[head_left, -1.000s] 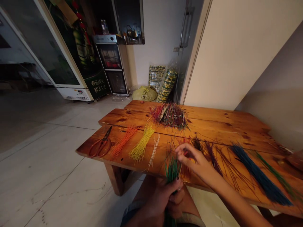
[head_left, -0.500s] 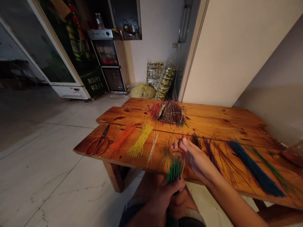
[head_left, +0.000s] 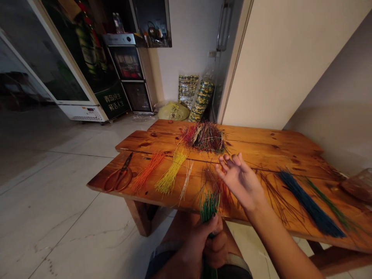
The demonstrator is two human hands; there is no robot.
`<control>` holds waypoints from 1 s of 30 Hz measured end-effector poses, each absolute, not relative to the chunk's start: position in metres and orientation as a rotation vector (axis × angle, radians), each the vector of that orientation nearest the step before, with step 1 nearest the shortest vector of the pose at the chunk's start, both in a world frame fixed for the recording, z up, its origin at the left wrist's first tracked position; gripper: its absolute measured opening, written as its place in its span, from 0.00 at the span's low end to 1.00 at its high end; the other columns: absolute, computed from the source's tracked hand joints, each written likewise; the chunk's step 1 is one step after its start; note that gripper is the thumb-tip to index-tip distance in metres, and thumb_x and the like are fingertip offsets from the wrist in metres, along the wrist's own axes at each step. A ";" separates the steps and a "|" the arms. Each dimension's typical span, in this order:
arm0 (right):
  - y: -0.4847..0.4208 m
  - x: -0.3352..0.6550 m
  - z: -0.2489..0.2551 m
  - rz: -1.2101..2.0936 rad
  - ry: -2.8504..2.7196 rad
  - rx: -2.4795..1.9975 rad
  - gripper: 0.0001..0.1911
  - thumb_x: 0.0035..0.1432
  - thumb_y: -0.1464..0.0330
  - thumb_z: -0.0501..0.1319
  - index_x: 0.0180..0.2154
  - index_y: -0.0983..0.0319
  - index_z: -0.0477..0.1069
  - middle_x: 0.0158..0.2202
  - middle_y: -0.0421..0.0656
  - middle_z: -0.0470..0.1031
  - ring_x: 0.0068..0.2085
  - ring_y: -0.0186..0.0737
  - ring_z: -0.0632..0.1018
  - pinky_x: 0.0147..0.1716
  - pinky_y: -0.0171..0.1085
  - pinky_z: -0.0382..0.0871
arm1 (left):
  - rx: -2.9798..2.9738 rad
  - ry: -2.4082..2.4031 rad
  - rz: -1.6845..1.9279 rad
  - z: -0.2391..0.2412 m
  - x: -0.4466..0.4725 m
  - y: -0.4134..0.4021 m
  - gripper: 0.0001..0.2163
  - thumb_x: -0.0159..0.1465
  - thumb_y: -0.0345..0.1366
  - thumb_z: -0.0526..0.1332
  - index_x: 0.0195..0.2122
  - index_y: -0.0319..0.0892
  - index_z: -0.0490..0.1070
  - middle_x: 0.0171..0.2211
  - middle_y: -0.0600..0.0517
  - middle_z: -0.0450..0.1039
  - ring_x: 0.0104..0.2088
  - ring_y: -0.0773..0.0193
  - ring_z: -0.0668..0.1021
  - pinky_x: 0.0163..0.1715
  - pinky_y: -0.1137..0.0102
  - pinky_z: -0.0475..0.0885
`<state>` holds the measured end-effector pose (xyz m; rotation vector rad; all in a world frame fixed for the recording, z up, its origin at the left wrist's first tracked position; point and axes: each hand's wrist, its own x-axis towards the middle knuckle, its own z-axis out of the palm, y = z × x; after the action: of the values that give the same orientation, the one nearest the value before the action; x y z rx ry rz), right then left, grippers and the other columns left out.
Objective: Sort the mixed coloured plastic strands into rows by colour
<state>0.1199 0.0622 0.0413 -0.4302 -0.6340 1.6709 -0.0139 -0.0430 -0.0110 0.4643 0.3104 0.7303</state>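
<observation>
My left hand (head_left: 210,236) is wrapped round a bundle of thin green strands (head_left: 208,206), held upright above my lap at the table's near edge. Just right of the bundle's top, my right hand (head_left: 236,178) is raised over the table, palm turned up and fingers apart, with nothing visible in it. Beneath that hand lie red-orange strands (head_left: 226,193), partly covered by it. Left of the bundle are a few white strands (head_left: 186,181), then yellow strands (head_left: 172,172) and orange strands (head_left: 149,170). A tangled multicoloured heap of strands (head_left: 206,138) sits farther back.
Scissors (head_left: 118,178) with reddish handles lie at the wooden table's (head_left: 261,145) left end. On the right are brown strands (head_left: 280,199), a thick blue bundle (head_left: 312,205) and green strands (head_left: 328,201). Wrapped packages (head_left: 202,99) and a yellow bag (head_left: 173,111) stand behind the table.
My right hand has risen away from the green bundle's top, and its fingers have spread upward. The left hand keeps its grip, and the view has shifted slightly.
</observation>
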 end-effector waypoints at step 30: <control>0.034 0.093 0.018 1.687 -1.229 -0.589 0.17 0.61 0.56 0.51 0.28 0.60 0.65 0.38 0.45 0.75 0.38 0.41 0.76 0.46 0.45 0.64 | 0.445 0.207 0.700 -0.010 -0.009 -0.041 0.20 0.56 0.49 0.60 0.22 0.44 0.49 0.11 0.64 0.44 0.10 0.76 0.44 0.10 0.78 0.40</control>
<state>0.0933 0.0339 0.0183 -0.5892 -1.2288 1.6871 -0.0093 -0.0410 -0.0101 0.4454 0.2067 0.6999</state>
